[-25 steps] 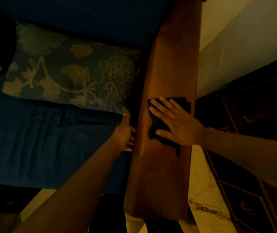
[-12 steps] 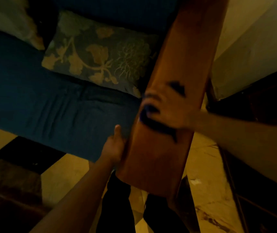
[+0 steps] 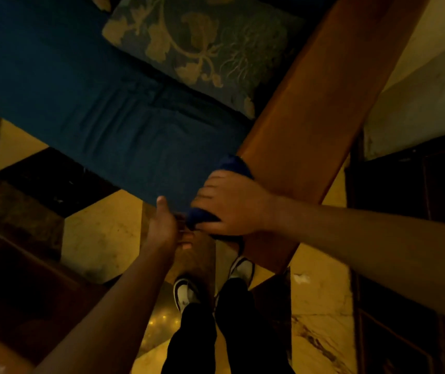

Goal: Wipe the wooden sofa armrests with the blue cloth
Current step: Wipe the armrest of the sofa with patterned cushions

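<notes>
Hiding blue cloth [image 3: 233, 163] (mostly): right hand [image 3: 232, 205]

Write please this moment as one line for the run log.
right hand: grips blue cloth on armrest front end | left hand: at sofa front, fingers hidden

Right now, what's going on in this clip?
A person stands at the front end of a wooden sofa armrest and is wiping it. The right hand holds a blue cloth against the armrest's inner edge, near its front end, fingers curled over the cloth. The left hand rests against the sofa's front corner just below, holding nothing that shows. A patterned cushion lies on the blue seat beside the armrest.
</notes>
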Demonstrator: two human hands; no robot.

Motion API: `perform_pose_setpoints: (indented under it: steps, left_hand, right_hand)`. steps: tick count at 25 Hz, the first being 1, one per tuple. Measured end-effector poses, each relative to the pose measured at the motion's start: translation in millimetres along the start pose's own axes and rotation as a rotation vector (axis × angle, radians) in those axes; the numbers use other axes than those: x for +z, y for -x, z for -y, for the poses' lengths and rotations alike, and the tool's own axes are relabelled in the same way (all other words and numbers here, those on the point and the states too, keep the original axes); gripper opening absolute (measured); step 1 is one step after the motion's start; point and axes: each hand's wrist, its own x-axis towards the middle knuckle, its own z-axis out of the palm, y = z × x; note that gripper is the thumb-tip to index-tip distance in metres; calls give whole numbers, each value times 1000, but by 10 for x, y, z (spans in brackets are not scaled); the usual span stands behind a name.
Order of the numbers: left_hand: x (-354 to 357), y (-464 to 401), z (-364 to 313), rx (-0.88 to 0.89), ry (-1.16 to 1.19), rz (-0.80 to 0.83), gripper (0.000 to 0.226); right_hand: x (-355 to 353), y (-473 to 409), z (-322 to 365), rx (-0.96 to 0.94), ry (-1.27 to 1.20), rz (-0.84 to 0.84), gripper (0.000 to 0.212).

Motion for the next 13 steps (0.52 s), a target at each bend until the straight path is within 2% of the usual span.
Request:
perform_pose_setpoints:
  steps: [2,4,5,7,10,11,13]
  left_hand:
    - [-42,13,16,0,31,44,81]
    - [-112,113,-10,26,27,97,82]
    - [-102,163,-22,50,3,120,82]
    - [-146,217,-63,101,-39,139,83]
    - [-227,237,-85,202,-58,124,82]
    - [-238,223,-86,213,-41,105,82]
    - [-267,217,-64,242,-9,67,81]
  right_hand:
    - [-39,214,-372,74,-26,-219,43]
    - [-82,264,-514,440,49,-355,44]
    - [-72,216,-573,619,128,-351,43]
    - [-197,-38,-683,781,168,-183,44]
    - [-680,-458,-748,856,184,277,55]
    - [-743,-611,-725,849,142,440,57]
    - [-606,-812,-447,754,45,645,55]
